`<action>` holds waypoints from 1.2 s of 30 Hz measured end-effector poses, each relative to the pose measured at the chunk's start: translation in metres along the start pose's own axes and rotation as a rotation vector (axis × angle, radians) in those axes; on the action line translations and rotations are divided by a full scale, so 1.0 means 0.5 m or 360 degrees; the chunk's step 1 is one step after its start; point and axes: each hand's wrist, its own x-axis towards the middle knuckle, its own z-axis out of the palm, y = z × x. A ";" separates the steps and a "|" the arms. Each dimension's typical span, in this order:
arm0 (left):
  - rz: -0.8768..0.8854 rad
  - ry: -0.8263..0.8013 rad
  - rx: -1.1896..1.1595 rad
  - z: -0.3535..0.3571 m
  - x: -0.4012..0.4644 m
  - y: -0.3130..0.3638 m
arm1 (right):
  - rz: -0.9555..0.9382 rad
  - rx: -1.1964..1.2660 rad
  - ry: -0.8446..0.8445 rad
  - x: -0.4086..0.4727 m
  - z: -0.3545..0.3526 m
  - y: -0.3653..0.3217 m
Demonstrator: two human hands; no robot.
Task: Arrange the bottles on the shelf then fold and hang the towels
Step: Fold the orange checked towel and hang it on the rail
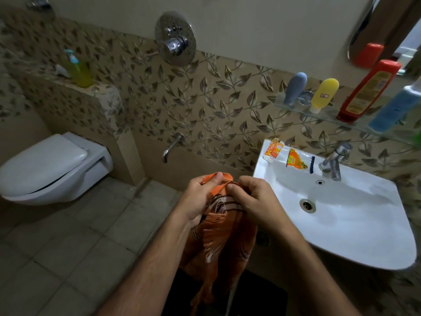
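An orange towel (218, 245) with dark and white stripes and a fringe hangs bunched in front of me, left of the sink. My left hand (200, 195) pinches its upper edge between thumb and fingers. My right hand (252, 197) grips the same edge right beside it. On the glass shelf (328, 116) at the right stand a grey-blue bottle (295, 87), a yellow bottle (324, 94), a tall red bottle (366, 92) and a blue bottle (396, 108), all upright in a row.
A white sink (355, 224) with a chrome tap (333, 160) is at the right; an orange tube (273, 149) and an orange sachet (298, 161) lie on its back rim. A white toilet (52, 167) hangs at the left. A green pump bottle (79, 69) stands on the ledge.
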 end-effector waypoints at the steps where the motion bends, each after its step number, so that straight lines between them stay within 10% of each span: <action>1: -0.0009 0.0001 -0.0026 0.001 -0.002 0.000 | -0.0005 -0.0037 0.0088 0.003 0.010 0.003; 19: 0.0301 -0.0120 0.0369 -0.024 0.012 -0.008 | 0.0002 -0.0144 0.0230 0.028 0.039 0.019; 28: 0.1190 -0.0117 0.1891 -0.023 0.006 0.100 | 0.0172 0.0784 -0.0321 0.026 0.015 0.025; 36: 0.1292 -0.0191 0.2249 -0.004 -0.011 0.158 | -0.0027 0.0907 -0.0441 0.044 0.012 0.020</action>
